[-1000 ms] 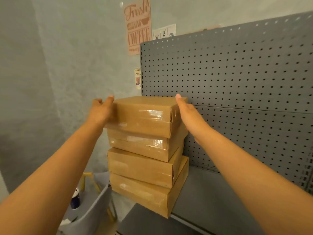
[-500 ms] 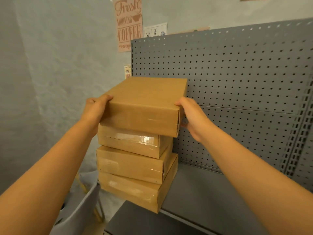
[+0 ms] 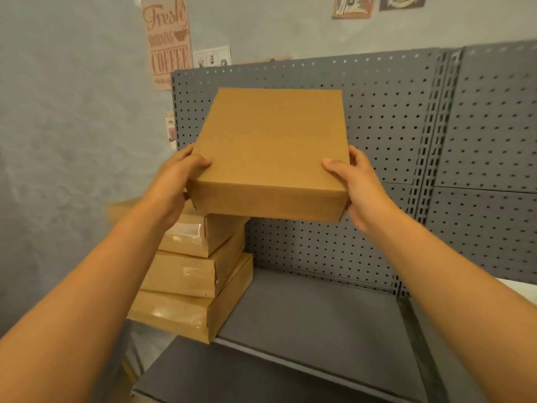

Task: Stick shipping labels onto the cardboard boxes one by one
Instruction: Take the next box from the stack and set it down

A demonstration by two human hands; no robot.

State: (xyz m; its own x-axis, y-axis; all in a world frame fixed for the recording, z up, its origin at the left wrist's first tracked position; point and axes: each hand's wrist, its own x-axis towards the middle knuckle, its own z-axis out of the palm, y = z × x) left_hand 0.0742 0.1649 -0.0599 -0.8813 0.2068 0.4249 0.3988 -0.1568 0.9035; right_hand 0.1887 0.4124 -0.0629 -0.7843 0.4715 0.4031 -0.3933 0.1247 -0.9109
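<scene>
Both-handed grip, left hand [image 3: 177, 177] and right hand [image 3: 356, 184] grasping opposite sides of the cardboard box [image 3: 270, 152], level above the stack [image 3: 191, 274] on the shelf [image 3: 313, 318], probably for steady carrying.

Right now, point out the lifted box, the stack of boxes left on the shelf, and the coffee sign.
lifted box [image 3: 270, 144], head view, middle of its top face.
stack of boxes [image 3: 186, 274], head view, front face of the second box down.
coffee sign [image 3: 168, 42], head view, centre of the lettering.
</scene>
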